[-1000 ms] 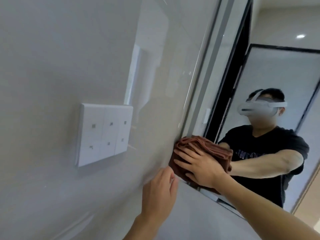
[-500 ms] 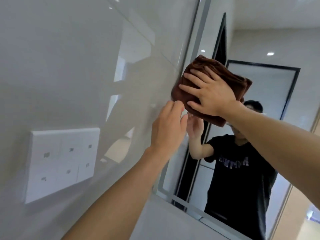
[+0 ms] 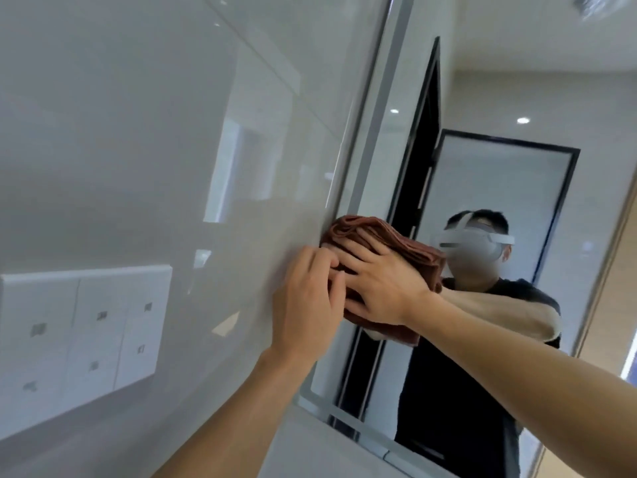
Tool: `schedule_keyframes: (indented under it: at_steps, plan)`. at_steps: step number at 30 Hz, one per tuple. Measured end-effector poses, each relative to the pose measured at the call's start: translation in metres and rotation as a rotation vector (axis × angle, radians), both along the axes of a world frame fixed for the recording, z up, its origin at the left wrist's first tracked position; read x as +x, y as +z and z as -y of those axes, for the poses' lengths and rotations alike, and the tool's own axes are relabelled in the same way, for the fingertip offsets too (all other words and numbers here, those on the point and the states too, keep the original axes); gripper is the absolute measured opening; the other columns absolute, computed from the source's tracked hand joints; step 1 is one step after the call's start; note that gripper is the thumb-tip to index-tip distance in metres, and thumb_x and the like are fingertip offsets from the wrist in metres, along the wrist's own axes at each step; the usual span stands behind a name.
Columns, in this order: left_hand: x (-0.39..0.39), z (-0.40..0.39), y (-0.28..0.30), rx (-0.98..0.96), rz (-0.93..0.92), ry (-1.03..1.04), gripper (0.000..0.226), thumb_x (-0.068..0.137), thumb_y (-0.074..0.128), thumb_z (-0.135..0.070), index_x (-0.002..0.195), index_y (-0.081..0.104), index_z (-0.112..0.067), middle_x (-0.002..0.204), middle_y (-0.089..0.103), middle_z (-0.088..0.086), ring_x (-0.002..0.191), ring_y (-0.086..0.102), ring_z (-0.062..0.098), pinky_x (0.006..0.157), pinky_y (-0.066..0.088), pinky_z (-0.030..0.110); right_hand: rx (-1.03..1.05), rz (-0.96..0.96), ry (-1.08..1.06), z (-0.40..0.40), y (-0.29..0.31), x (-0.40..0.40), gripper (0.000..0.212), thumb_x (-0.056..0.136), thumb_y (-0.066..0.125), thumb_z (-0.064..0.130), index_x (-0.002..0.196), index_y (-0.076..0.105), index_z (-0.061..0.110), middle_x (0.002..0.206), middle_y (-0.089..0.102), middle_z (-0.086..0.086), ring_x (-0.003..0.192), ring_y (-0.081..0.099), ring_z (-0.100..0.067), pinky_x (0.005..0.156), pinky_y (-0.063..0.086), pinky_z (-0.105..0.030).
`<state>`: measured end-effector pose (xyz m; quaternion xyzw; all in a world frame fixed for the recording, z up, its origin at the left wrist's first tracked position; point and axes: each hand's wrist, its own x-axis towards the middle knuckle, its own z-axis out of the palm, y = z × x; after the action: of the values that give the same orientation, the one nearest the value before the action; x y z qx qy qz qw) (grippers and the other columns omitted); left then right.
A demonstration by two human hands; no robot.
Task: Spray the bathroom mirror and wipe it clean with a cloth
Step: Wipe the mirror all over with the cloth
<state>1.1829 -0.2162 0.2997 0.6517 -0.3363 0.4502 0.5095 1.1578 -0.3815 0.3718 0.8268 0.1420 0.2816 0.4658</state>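
Right hand (image 3: 382, 288) presses brown cloth (image 3: 396, 243) against mirror (image 3: 482, 201).

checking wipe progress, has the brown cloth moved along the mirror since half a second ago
Yes. The brown cloth has come down the mirror's left edge: it was well above the switch panel, now only slightly above it, under the right hand.

The right hand (image 3: 381, 288) lies flat with fingers spread on a folded brown cloth (image 3: 389, 236), pressing it against the mirror (image 3: 482, 81) at its left edge. The left hand (image 3: 306, 305) rests just beside it on the glossy wall tile (image 3: 138, 132), its fingertips touching the cloth's edge. A white switch panel (image 3: 79, 339) sits on the tile lower left. The mirror reflects a person in a dark shirt wearing a white headset, with a dark-framed door behind
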Motion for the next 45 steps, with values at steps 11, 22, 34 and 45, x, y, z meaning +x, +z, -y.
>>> schedule_keyframes:
  at_steps: [11,22,34,45]
  plan:
    - [0.011,0.028,0.123,-0.119,0.123,0.127,0.031,0.091,0.059,-0.021,0.122,0.061,-0.016,0.129,0.058,0.004,0.115,0.055,0.024,0.093,0.048,0.038,-0.025,0.396,-0.139,0.006,0.27,-0.015,0.07,0.089,0.026,0.07,0.15,0.034,0.038,0.161,0.029,-0.003,0.149,0.024,-0.026,0.122,0.013,-0.052]
    - [0.017,0.045,0.117,-0.097,0.049,0.031,0.041,0.097,0.057,-0.025,0.137,0.053,-0.018,0.148,0.046,0.005,0.135,0.044,0.021,0.103,0.049,0.038,0.029,0.391,-0.132,0.007,0.208,-0.027,0.068,0.091,0.028,0.067,0.153,0.031,0.037,0.164,0.022,-0.003,0.152,0.017,-0.026,0.122,0.011,-0.052]
    - [0.004,0.057,0.142,-0.122,0.07,0.007,0.037,0.1,0.048,-0.026,0.136,0.053,-0.019,0.149,0.044,0.002,0.136,0.044,0.019,0.103,0.049,0.037,-0.01,0.446,-0.172,0.021,0.297,-0.041,0.067,0.09,0.023,0.07,0.152,0.028,0.044,0.163,0.024,0.003,0.152,0.017,-0.02,0.123,0.01,-0.048]
    - [-0.011,0.067,0.201,-0.127,0.22,0.004,0.041,0.1,0.051,-0.029,0.14,0.051,-0.019,0.15,0.045,0.003,0.136,0.043,0.02,0.106,0.044,0.036,0.184,0.697,-0.143,0.021,0.338,-0.037,0.068,0.09,0.022,0.069,0.153,0.026,0.042,0.165,0.019,0.001,0.152,0.013,-0.021,0.123,0.006,-0.048]
